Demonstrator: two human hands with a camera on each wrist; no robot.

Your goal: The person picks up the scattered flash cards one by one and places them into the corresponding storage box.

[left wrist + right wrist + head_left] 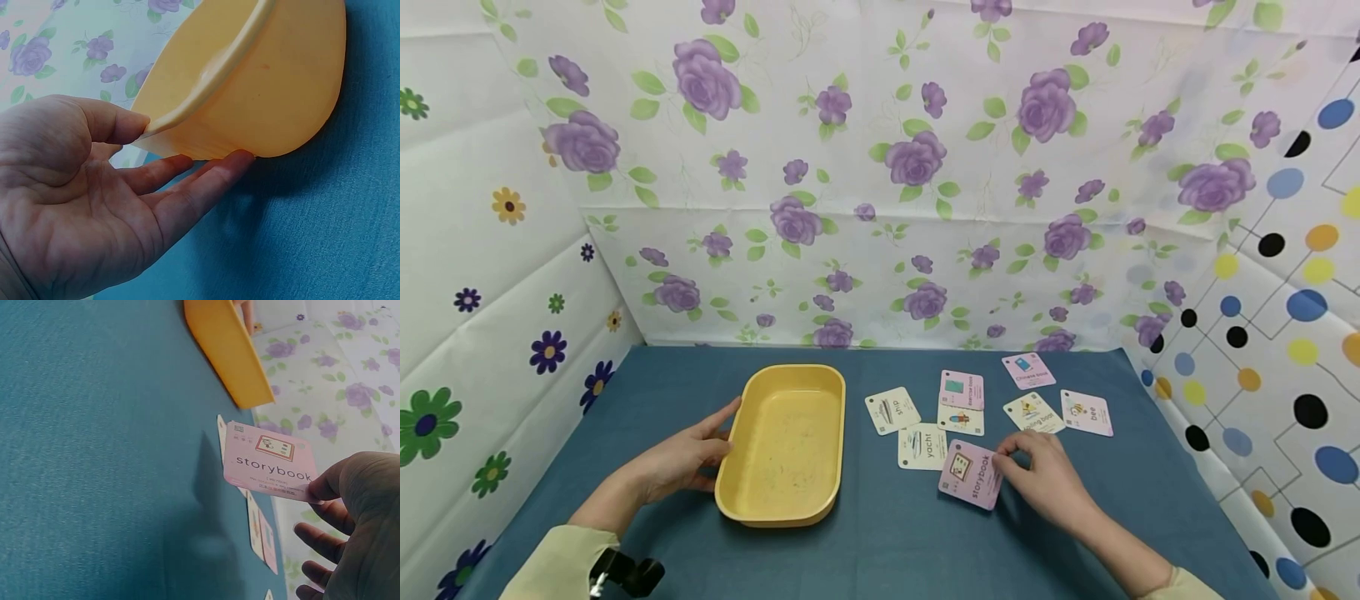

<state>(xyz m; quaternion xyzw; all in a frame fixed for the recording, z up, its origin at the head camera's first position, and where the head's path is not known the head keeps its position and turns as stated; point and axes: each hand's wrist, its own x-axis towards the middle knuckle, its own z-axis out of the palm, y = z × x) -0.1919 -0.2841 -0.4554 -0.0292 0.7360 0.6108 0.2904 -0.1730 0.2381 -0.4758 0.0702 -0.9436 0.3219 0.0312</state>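
Note:
A pink card printed "storybook" point(970, 475) is pinched at one edge between the thumb and a finger of my right hand point(1045, 475). In the right wrist view the storybook card point(269, 462) hangs above the cloth, its shadow below. My left hand point(681, 457) holds the left side of a yellow plastic tray point(837, 433). The left wrist view shows the thumb on the tray's rim point(206, 90) and the other fingers against the lower outside wall. The tray has only small dark marks on its floor.
Behind the storybook card lie a ship card point(892, 411), a yacht card point(922, 447), a pink exercise book card point(962, 389) overlapping a rocket-picture card point(961, 421), a Chinese book card point(1028, 371), a partly covered boat card point(1033, 412) and a bee card point(1086, 412).

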